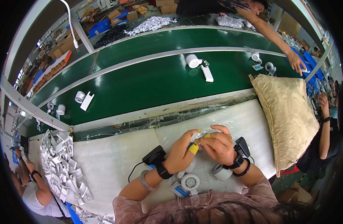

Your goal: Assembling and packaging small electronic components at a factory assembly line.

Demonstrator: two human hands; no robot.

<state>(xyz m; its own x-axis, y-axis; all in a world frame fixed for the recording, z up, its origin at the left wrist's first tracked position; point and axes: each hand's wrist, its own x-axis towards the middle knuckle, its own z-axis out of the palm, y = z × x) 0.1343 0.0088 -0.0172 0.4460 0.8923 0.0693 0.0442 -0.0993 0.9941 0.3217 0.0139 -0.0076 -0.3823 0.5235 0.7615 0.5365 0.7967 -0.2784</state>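
Close together over the padded worktop [115, 156], my left hand [181, 151] and my right hand [220, 145] meet with bent fingers around a small whitish part [196, 136]. Its exact kind is hidden by the fingertips. Yellow tape wraps some fingertips. My left fingers pinch the part from the left; the right thumb and fingers close in on it from the right. Below the hands, near my body, lies a white round fan head with a grille [190, 182], beside a blue cylindrical cell [181, 191]. Another white fan housing [222, 172] rests under my right wrist.
Beyond the worktop runs a green conveyor belt [141, 86] carrying white fan assemblies [194, 61]. White plastic handle pieces [61, 164] are heaped on the left. A bulging tan sack [287, 119] stands at right. Across the belt, a co-worker's hand [296, 61] reaches over it.
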